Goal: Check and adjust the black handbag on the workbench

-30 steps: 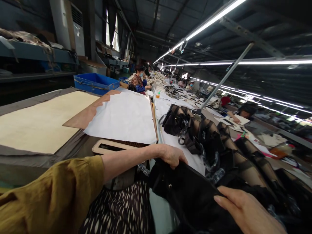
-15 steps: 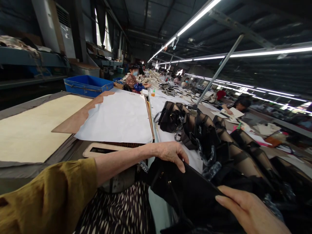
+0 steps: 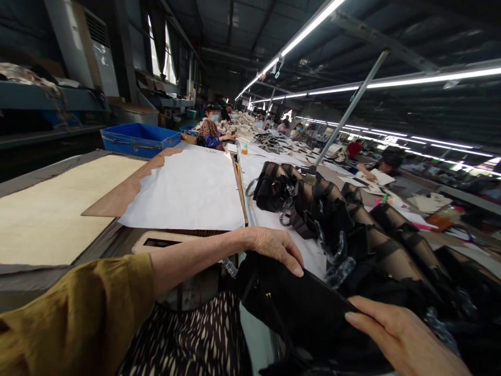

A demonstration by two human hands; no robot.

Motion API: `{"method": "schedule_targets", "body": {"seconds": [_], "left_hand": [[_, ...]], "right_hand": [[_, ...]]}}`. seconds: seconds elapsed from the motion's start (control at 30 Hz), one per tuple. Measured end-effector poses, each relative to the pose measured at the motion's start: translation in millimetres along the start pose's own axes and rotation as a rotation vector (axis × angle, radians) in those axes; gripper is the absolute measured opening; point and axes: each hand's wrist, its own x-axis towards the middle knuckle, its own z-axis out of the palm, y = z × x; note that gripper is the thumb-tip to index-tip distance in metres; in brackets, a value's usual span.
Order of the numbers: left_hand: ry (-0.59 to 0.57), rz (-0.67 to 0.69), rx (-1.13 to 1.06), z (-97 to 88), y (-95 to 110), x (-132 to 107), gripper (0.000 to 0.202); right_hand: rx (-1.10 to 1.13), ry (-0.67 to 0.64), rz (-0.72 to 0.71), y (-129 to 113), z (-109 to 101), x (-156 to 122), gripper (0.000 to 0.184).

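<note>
A factory floor for bag making: long white-covered counter (image 3: 274, 219) rows run under strip lights (image 3: 313, 23). Seated workers (image 3: 209, 133) line them, with a row of black-and-tan handbags (image 3: 352, 224), and a blue plastic crate (image 3: 139, 138).

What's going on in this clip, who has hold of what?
A person in a mustard-yellow sleeve holds a black handbag at the edge of a long worktable. The left hand grips the bag's top edge; the right hand lies on its side. A row of dark handbags lies beyond. White paper covers the neighbouring table, and other workers sit further along.
</note>
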Motion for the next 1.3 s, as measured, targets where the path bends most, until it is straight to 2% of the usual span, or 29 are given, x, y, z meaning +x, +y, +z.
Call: {"method": "schedule_targets", "body": {"seconds": [0.13,0.2,0.33,0.4,0.47,0.73,0.87,1.07,1.2,1.3], "left_hand": [[-0.007,-0.014,-0.006,0.5,1.2,0.9,0.036],[0.001,0.039,0.027,2.1,3.0,0.8,0.033],[0.111,0.246,0.363,7.7,10.5,-1.7,0.026],[0.176,0.279,0.538,10.9,14.3,-3.2,0.023],[0.206,0.296,0.612,13.4,16.7,-4.1,0.021],[0.188,0.307,0.541,14.7,15.1,-6.8,0.018],[0.18,0.288,0.511,14.1,15.4,-8.7,0.017],[0.203,0.286,0.589,15.5,20.3,-6.5,0.015],[0.194,0.293,0.581,17.7,20.6,-5.3,0.015],[0.168,0.296,0.551,19.9,20.6,-6.6,0.015]], "right_hand": [[0.035,0.013,-0.042,3.6,1.8,1.9,0.028],[0.021,0.008,-0.037,0.0,0.1,1.0,0.027],[-0.046,0.075,0.01,-10.5,-5.2,-4.7,0.03],[-0.068,0.116,-0.001,-14.1,-6.5,-7.2,0.029],[-0.089,0.108,-0.017,-16.8,-6.4,-7.3,0.028],[-0.099,-0.006,0.032,-33.6,-6.8,9.8,0.03],[-0.014,-0.031,-0.003,-29.5,-6.3,14.8,0.035],[-0.007,0.016,-0.011,-16.5,-1.3,10.3,0.036],[-0.035,0.059,-0.026,-19.8,-1.8,8.5,0.035],[-0.015,0.014,-0.074,-26.8,-5.5,12.3,0.032]]}}
